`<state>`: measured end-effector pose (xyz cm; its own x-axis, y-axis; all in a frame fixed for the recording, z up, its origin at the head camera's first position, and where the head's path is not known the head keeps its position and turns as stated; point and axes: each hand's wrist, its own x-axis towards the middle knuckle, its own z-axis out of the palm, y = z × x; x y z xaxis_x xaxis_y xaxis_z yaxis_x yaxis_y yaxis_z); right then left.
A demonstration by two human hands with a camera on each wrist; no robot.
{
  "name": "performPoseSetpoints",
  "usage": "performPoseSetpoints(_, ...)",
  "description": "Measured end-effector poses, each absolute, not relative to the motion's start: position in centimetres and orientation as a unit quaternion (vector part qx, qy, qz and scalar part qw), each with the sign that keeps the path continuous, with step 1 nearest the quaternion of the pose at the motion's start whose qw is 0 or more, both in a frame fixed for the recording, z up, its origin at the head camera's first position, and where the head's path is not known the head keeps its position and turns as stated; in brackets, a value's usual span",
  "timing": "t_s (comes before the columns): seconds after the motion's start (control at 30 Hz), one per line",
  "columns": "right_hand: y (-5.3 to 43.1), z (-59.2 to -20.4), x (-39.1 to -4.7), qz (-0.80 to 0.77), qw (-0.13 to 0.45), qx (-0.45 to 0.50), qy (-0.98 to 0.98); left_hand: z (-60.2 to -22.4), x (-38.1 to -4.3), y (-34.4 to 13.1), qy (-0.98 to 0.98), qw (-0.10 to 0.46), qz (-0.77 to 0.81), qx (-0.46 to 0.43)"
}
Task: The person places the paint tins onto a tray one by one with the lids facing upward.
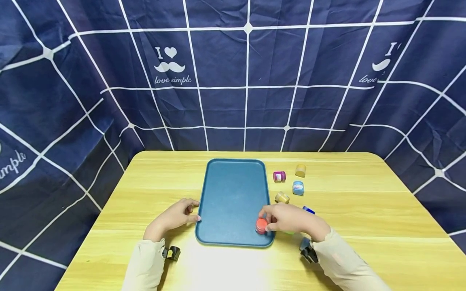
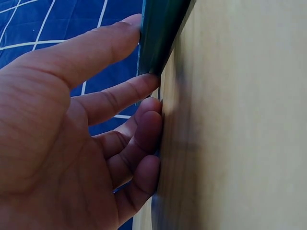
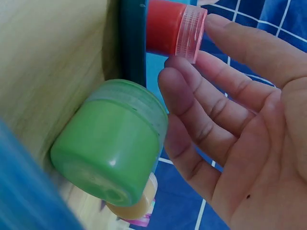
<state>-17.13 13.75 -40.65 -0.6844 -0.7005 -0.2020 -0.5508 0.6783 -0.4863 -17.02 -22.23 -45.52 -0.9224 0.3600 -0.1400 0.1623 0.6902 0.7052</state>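
Observation:
A red paint jar (image 1: 261, 226) with a clear lid stands upright on the blue tray (image 1: 234, 194), near its front right corner. My right hand (image 1: 287, 218) pinches the jar's lid (image 3: 192, 33) between thumb and fingers. Over at the tray's left side, my left hand (image 1: 176, 214) touches the rim (image 2: 156, 33) with thumb and index finger, the other fingers loosely bent against the table. Just under the right hand is a green paint jar (image 3: 110, 143), mostly hidden in the head view.
Right of the tray lie a purple jar (image 1: 279, 176), a light blue jar (image 1: 298, 187), and two yellowish jars, one farther back (image 1: 300, 170) and one closer (image 1: 282, 197). A dark blue jar (image 1: 308, 209) shows partly behind the right hand. The wooden table (image 1: 364, 210) meets a dark blue curtain.

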Motion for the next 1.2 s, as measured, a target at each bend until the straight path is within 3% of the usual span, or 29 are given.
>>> performPoseSetpoints(0.8,13.96,-41.23,-17.15,-0.262,0.232,-0.327,0.878,-45.56,-16.87,-22.33,0.903,0.144,0.381,0.136)
performPoseSetpoints(1.2,14.54,-40.44,-17.14,-0.231,0.204,-0.348,0.885,-45.21,-16.87,-22.35,0.903,0.144,0.378,0.146)
